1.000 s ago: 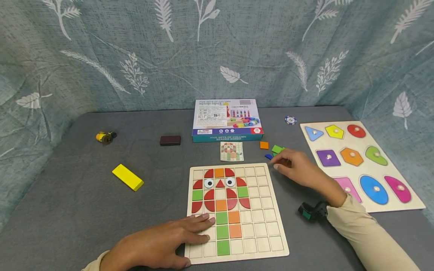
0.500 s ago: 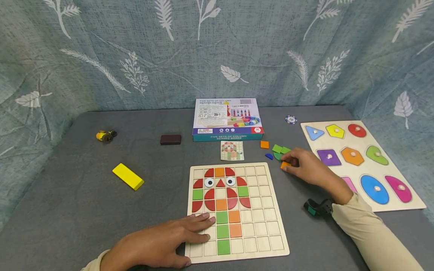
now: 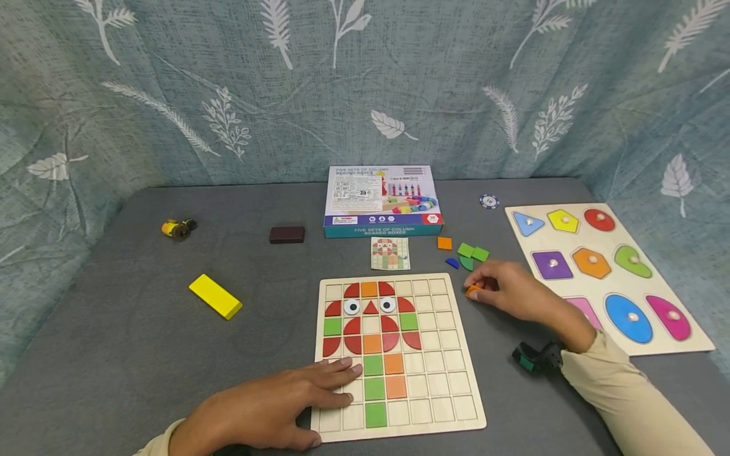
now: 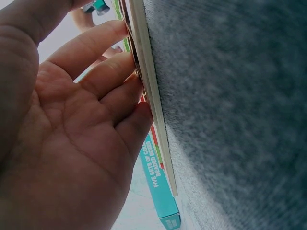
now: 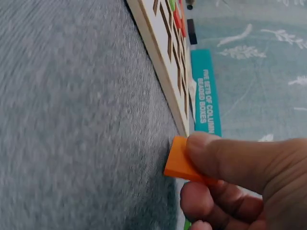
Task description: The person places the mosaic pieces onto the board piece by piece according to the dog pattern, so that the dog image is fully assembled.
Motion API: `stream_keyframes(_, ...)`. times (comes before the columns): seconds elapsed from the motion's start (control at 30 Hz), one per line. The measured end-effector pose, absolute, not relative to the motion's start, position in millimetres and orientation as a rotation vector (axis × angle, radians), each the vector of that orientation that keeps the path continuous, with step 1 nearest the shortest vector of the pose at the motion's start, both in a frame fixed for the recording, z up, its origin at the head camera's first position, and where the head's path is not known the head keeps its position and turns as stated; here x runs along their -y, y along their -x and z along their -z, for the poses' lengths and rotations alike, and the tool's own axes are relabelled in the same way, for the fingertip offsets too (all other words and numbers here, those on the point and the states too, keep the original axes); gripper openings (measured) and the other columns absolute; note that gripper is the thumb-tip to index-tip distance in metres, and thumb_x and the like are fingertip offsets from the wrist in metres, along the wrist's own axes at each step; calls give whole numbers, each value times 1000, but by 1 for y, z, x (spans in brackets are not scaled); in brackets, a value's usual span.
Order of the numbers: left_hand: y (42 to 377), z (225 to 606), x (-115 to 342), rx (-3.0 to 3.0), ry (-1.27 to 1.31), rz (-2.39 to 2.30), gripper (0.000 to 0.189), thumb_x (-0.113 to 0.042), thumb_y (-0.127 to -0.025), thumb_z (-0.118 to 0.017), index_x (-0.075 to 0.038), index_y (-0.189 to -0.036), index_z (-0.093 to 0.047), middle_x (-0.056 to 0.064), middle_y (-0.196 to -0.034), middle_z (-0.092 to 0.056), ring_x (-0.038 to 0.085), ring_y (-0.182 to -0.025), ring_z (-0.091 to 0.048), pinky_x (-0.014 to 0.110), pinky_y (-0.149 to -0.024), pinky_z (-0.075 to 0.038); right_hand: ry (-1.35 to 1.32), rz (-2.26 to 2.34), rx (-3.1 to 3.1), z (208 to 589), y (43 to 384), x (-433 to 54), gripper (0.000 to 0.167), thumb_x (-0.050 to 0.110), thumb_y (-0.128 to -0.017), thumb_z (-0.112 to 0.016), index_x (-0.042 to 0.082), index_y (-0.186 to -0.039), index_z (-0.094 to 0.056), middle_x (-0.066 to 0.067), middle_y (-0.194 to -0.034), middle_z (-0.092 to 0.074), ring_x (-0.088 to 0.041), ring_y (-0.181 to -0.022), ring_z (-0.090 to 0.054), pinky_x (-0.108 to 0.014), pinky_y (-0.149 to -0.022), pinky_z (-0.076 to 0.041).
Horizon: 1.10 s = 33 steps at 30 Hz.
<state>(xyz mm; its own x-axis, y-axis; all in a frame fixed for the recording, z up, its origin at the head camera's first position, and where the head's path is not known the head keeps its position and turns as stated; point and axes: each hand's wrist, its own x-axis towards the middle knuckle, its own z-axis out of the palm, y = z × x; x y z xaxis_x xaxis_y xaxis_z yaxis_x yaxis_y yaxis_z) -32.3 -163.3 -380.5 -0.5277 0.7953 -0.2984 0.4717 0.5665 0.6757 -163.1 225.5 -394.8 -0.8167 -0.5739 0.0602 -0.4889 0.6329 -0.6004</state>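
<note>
My right hand (image 3: 510, 288) pinches an orange square tile (image 5: 178, 160) between thumb and fingers, just off the right edge of the wooden grid board (image 3: 439, 361). Red, green and orange tiles and two round eye pieces fill part of that board, forming an owl-like figure. My left hand (image 3: 285, 399) lies with fingers spread over the board's lower left; in the left wrist view its fingertips (image 4: 141, 112) touch the board's edge. Just beyond my right hand lie two green square tiles (image 3: 473, 252), a dark green quarter-round tile (image 3: 466, 263) and a blue half-round piece (image 3: 452, 263).
A pattern card (image 3: 390, 254) lies before the boxed set (image 3: 382, 202). Another orange tile (image 3: 444, 243) is beside it. A knobbed shape puzzle (image 3: 604, 285) stands at right, with a poker chip (image 3: 488, 201) behind. Leftward are a yellow block (image 3: 215, 296), a dark brown block (image 3: 287, 235) and a bee figure (image 3: 179, 228).
My right hand moved right to the loose tiles, took hold of an orange tile, then drew it nearer and slightly left toward the board. The left hand has not moved.
</note>
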Motion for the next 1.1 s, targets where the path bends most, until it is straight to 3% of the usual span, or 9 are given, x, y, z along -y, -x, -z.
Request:
stream_keyframes(0.43, 33, 381, 162, -2206, -1008, -694, 57, -23, -84, -77, -21, -138, -57, -7, -154, -32, 23, -143, -26, 45, -104, -39, 968, 964, -2623, 386, 149, -203, 21, -7, -84, -68, 5, -102, -71, 3, -89, -64, -11, -76, -54, -27, -65, -49)
stream_keyframes(0.73, 33, 380, 162, -2200, -1003, -682, 58, -21, -84, -77, -21, -139, -56, -7, -155, -31, 23, -144, -25, 46, -106, -36, 1045, 1000, -2519, 381, 139, -187, 20, -2, -86, -69, 10, -100, -73, 5, -97, -66, -10, -81, -55, -28, -69, -51)
stream_keyframes(0.93, 33, 380, 163, -2192, -1010, -683, 58, -21, -85, -76, -21, -139, -56, -5, -155, -32, 24, -143, -26, 47, -106, -36, 1107, 1015, -2420, 381, 133, -173, 19, -1, -86, -69, 13, -99, -73, 9, -95, -65, -8, -76, -55, -26, -66, -49)
stream_keyframes(1.1, 34, 380, 163, -2192, -1006, -679, 57, -21, -85, -76, -21, -138, -57, -6, -155, -31, 24, -143, -26, 48, -106, -35, 1082, 1037, -2320, 381, 127, -162, 19, 0, -87, -69, 14, -98, -74, 10, -95, -66, -10, -81, -56, -26, -70, -50)
